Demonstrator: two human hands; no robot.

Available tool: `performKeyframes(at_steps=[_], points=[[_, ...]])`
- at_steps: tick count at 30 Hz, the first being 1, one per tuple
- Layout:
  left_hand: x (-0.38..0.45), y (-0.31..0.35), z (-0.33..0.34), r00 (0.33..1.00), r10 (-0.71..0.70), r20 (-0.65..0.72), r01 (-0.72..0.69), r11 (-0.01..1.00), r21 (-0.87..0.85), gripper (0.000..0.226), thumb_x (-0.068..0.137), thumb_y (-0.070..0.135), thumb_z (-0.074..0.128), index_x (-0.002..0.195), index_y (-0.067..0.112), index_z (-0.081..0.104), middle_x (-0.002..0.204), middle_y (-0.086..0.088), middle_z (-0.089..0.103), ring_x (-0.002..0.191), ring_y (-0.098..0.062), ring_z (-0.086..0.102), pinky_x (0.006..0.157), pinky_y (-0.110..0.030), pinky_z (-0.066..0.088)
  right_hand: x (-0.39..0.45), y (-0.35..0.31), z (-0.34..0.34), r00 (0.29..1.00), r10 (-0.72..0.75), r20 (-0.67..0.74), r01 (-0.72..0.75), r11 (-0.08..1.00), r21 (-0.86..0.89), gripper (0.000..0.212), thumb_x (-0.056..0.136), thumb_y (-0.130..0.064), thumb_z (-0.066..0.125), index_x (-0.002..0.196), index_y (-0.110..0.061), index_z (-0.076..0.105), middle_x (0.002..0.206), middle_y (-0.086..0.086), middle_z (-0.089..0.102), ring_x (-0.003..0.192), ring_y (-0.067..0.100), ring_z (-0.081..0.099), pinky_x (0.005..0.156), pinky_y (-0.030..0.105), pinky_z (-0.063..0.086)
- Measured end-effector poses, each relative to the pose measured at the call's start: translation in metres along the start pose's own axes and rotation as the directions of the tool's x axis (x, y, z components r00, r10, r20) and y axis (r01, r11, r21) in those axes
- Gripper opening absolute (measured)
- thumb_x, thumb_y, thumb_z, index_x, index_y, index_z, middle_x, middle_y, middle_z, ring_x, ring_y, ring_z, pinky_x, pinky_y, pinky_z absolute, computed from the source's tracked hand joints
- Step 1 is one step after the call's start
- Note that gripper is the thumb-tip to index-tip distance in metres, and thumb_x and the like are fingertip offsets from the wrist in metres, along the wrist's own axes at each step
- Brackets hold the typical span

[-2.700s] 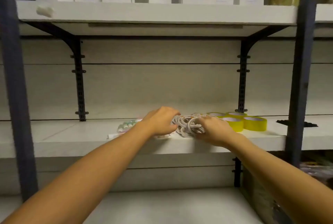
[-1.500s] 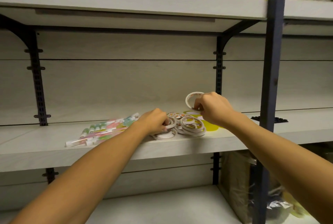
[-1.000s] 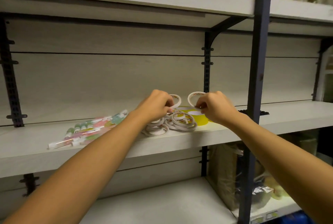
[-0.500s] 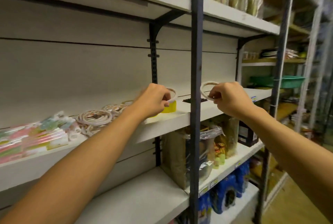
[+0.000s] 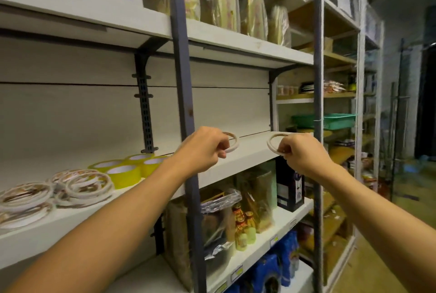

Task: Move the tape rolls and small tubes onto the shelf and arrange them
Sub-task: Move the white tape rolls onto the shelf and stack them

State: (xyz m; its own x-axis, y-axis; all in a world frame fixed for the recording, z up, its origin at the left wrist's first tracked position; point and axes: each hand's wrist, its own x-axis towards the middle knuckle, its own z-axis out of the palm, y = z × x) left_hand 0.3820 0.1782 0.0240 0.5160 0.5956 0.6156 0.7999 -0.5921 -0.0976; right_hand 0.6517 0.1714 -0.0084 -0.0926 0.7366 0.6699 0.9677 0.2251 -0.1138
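Both hands are up over the bare right section of the middle shelf (image 5: 250, 151): the left hand (image 5: 203, 147) pinches one thin white tape ring (image 5: 232, 143) between thumb and fingertips, and the right hand (image 5: 299, 151) pinches a second thin ring (image 5: 274, 143) the same way, at about 3 o'clock from the first, neither ring yet touching the board.

Biggest risk, in my judgement, is the dark upright post (image 5: 186, 113) standing just at 9 o'clock of the left hand; a forearm swinging back toward the pile could knock it and jolt the ring loose. Next, each ring is held only by its rim, so a light slip would let it fall past the shelf lip onto the packed goods at 6 o'clock. Smaller still, a ring set down on edge would likely roll.

Shelving in pale wood-look board runs the wall, with a concrete-floored aisle off at 3 o'clock. At 9 o'clock on the same shelf lie the yellow tape rolls (image 5: 125, 170) and, beyond them at the frame edge, the heap of white tape rings (image 5: 77, 185). No small tubes show in this view.
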Motion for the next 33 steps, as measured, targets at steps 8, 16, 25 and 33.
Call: performKeyframes(at_steps=[8,16,25,33], points=[[0.087,0.040,0.071,0.994,-0.108,0.020,0.108,0.994,0.034,0.010,0.090,0.011,0.070,0.091,0.020,0.073,0.086,0.003,0.066,0.076,-0.015,0.061,0.071,-0.039,0.058,0.021,0.115,0.002,0.999,0.034,0.013,-0.034,0.999,-0.010,0.020,0.084,-0.002,0.067,0.097,-0.016,0.075,0.091,-0.001,0.067,0.076,0.014,0.052,0.068,0.024,0.042],[0.159,0.047,0.146,0.986,-0.159,0.053,0.157,0.986,0.050,0.008,0.090,0.015,0.069,0.085,0.021,0.069,0.082,0.002,0.063,0.072,-0.016,0.059,0.066,-0.037,0.057,0.065,0.182,0.030,1.000,0.014,-0.005,-0.014,1.000,0.028,0.023,0.083,-0.002,0.069,0.100,-0.016,0.075,0.097,0.001,0.071,0.083,0.013,0.055,0.079,0.030,0.054],[0.251,0.009,0.214,0.976,-0.217,0.015,0.216,0.975,0.049,0.012,0.090,0.016,0.067,0.080,0.023,0.065,0.081,0.002,0.064,0.072,-0.019,0.059,0.061,-0.033,0.053,0.161,0.221,0.084,0.992,-0.119,-0.033,0.120,0.993,0.015,0.024,0.083,-0.002,0.070,0.103,-0.015,0.074,0.102,0.001,0.070,0.094,0.020,0.065,0.081,0.032,0.055],[0.332,-0.047,0.250,0.970,-0.245,0.005,0.243,0.964,0.109,0.004,0.085,0.016,0.067,0.082,0.018,0.069,0.081,-0.003,0.065,0.081,-0.028,0.061,0.067,-0.037,0.055,0.263,0.251,0.148,0.976,-0.204,-0.078,0.209,0.977,0.050,0.023,0.082,-0.002,0.071,0.099,-0.017,0.074,0.095,0.001,0.071,0.085,0.018,0.064,0.079,0.035,0.058]])
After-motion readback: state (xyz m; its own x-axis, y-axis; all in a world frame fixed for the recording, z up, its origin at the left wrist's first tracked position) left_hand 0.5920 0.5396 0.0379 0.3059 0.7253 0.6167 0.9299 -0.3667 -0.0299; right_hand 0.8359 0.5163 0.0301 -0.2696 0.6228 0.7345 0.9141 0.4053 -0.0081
